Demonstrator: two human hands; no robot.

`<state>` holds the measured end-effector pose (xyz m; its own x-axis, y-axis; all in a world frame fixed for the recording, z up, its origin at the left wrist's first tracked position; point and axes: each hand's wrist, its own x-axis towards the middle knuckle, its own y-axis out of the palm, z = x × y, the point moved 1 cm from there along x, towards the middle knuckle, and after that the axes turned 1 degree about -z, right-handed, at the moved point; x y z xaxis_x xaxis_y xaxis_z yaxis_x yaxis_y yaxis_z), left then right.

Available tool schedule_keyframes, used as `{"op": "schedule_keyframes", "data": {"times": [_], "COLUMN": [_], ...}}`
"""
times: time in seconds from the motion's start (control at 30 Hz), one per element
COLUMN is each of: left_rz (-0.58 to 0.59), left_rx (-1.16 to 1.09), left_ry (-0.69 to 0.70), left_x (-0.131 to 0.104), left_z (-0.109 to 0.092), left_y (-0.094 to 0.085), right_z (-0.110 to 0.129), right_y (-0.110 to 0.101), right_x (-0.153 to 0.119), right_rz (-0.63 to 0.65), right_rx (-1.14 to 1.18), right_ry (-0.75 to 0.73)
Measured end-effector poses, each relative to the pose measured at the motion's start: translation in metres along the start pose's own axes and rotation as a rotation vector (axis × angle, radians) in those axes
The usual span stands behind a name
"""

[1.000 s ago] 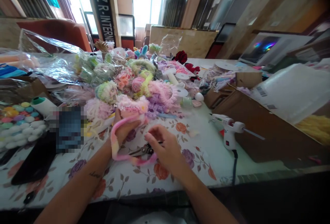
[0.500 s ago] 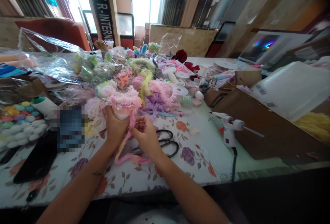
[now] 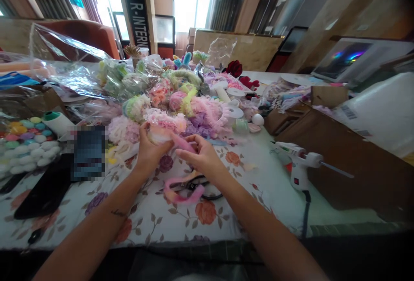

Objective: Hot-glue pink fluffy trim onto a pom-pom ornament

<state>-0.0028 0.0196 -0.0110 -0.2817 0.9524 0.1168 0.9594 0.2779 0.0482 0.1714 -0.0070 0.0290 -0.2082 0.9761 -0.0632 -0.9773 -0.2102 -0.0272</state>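
Observation:
My left hand [image 3: 150,149] is wrapped round a small pale pink and white piece [image 3: 159,135], whose lower side faces me. Fluffy pink trim [image 3: 166,119] shows just above it. From its right side a soft pink strip [image 3: 183,142] runs into my right hand [image 3: 202,156], which pinches it between thumb and fingers. The strip's loose pink end [image 3: 184,197] curls on the flowered cloth, over black-handled scissors [image 3: 211,192] that my right forearm partly hides.
Behind my hands lies a heap of pastel yarn and trims [image 3: 194,108]. A white glue gun [image 3: 296,164] stands at right, before a cardboard box [image 3: 339,156]. At left are pompoms [image 3: 32,151], a green-and-white spool [image 3: 58,123] and a dark flat object [image 3: 45,190].
The view has shifted slightly. My hands have tilted the piece, and my right hand has drawn the strip out to the right. The strip's loose end now lies further right, over the scissors.

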Motion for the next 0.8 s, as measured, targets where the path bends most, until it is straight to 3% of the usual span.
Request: {"op": "schedule_keyframes", "data": {"times": [0.07, 0.17, 0.4, 0.53, 0.8], "left_rz": [-0.001, 0.016, 0.110, 0.194, 0.301], "left_rx": [0.035, 0.015, -0.091, -0.098, -0.174], "left_ry": [-0.025, -0.051, -0.183, -0.298, -0.391], "left_x": [0.000, -0.002, -0.007, -0.011, -0.009], "left_z": [0.002, 0.004, -0.008, -0.017, -0.020], "left_y": [0.000, 0.002, 0.004, 0.004, 0.001], "right_z": [0.000, -0.004, -0.014, -0.011, -0.005], "right_y": [-0.007, -0.013, -0.021, -0.025, -0.024], "right_x": [0.004, 0.007, 0.010, 0.008, 0.006], "right_rz": [-0.063, -0.095, -0.100, -0.101, -0.061], "right_rx": [-0.199, -0.295, -0.177, -0.132, 0.035], "right_ry": [-0.105, -0.172, -0.181, -0.138, -0.077]}}
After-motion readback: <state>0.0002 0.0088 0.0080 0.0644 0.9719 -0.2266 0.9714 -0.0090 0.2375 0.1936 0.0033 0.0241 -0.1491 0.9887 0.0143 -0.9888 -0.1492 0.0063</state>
